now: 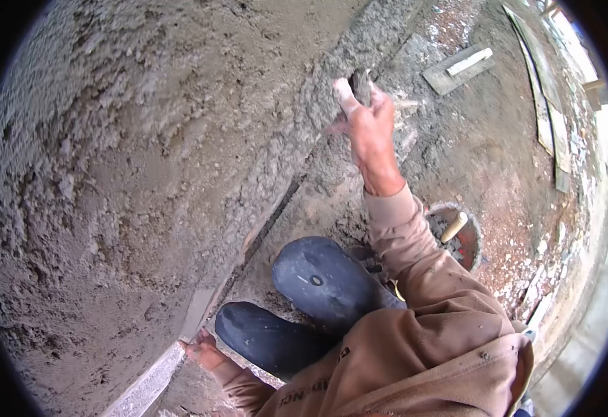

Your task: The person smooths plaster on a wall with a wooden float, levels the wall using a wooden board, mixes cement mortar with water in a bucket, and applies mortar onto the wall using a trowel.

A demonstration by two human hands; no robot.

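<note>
My right hand (370, 128) is stretched forward near the foot of the rough mortar-covered wall (144, 132), its fingers curled around a dark grey lump (361, 85) that looks like mortar. Low on the left, my left hand (205, 351) has its fingers pressed on the end of a long pale straight strip (147, 386) lying along the wall's base. Part of that hand is hidden by the sleeve and the strip's edge.
A flat trowel (458, 68) with a pale handle lies on the ground at upper right. Beside my right forearm stands a bucket (479, 243) with a wooden-handled tool (454, 227). Long boards (543, 104) lie farther right. My dark boots (328, 281) are below.
</note>
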